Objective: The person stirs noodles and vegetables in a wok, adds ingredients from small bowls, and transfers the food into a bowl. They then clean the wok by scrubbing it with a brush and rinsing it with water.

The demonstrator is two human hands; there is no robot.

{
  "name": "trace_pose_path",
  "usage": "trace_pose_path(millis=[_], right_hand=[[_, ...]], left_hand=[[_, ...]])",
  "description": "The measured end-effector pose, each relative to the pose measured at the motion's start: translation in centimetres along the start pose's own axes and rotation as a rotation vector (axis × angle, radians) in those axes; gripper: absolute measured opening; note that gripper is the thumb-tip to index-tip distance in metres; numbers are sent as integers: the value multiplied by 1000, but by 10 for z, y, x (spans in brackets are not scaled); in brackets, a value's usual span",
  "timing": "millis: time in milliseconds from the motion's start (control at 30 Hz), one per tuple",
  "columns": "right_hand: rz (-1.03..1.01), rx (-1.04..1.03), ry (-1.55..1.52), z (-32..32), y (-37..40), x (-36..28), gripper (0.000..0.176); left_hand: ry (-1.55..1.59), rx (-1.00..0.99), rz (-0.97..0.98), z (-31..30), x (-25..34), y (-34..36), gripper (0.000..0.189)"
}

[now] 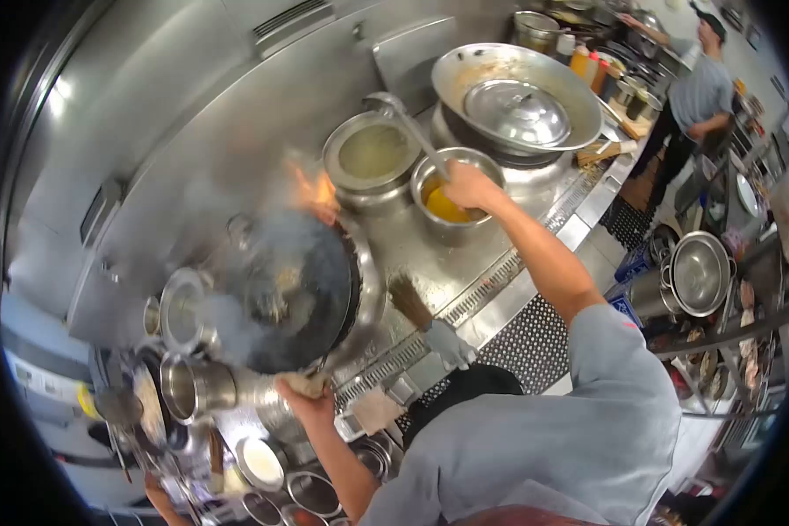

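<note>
No writing, label, brand or number can be read anywhere in the kitchen. The sauce bottles [585, 63] at the far right and the blue crate [628, 305] on the floor to the right show faint marks, too small and blurred to make out.

A plain, loose grey short-sleeved shirt [579, 438] leaves the forearms [535, 250], left hand [305, 405] and right hand [469, 186] bare.

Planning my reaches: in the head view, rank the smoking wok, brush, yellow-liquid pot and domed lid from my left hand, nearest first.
1. Smoking wok, gripped by the left hand.
2. Brush, on the front ledge.
3. Yellow-liquid pot, under the right hand holding the ladle.
4. Domed lid, in the far pan.
</note>
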State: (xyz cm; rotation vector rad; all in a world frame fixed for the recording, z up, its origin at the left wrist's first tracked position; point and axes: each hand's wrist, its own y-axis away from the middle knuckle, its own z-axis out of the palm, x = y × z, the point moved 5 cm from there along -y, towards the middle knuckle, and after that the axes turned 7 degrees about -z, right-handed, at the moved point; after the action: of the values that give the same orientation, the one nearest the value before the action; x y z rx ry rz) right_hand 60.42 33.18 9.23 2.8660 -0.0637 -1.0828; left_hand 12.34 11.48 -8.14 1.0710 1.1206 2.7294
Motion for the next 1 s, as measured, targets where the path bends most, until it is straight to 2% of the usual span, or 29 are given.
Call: trace_pose_path(millis=[33,67,100,133,167,200,233,267,300,333,367,400,433,567,700,767,800,867,1000], right_hand=[[-12,41,69,6,-32,20,29],[-10,-20,43,13,-53,29,20],[-146,-212,314,37,-88,44,19],[-345,-185,391,61,-124,59,13],[-575,63,285,97,-177,82,6],[-521,-29,-191,63,-117,42,5],[-199,-122,-984,73,-108,41,6],[176,-237,-1748,92,-105,31,8],[174,-248,-1755,96,-105,25,8],[231,-310,-1892,106,-104,17,8],[292,-367,-2029,115,-100,10,8],[263,-162,-2030,111,-82,-5,9],[253,-149,-2028,103,-63,-20,9],[250,-137,-1856,93,-1,-72,12],[202,-228,-1893,101,57,-109,16],[106,-402,-1886,108,89,-125,11],[109,-391,-1886,113,104,-128,11],[170,-538,-1968,127,139,-134,16],[275,-663,-2015,162,184,-137,18]], left_hand=[[9,-106,93,-6,7,-9,50],[-11,-129,57,1,11,-3,44],[-64,-283,20,-2,13,-18,35],[-38,-8,32,28,8,2,27],[-92,58,36,40,5,6,22],[-61,-90,-18,21,1,-29,18],[-22,-218,-70,-1,-2,-60,15],[-28,-223,-66,11,-3,-60,15],[-90,-67,-44,22,-7,-54,12],[-152,94,-22,20,-5,-46,9],[-158,103,-15,6,0,-49,9],[-145,23,-8,-2,-2,-60,9],[-132,-68,-4,-1,-5,-68,9],[-158,-37,32,7,-3,-47,11],[-181,-20,-91,0,7,-57,13],[-217,-198,-97,-12,7,-79,14],[-220,-201,-106,-6,5,-73,14],[-212,-92,1,8,5,-49,13],[-222,-85,15,-6,2,-74,12]])
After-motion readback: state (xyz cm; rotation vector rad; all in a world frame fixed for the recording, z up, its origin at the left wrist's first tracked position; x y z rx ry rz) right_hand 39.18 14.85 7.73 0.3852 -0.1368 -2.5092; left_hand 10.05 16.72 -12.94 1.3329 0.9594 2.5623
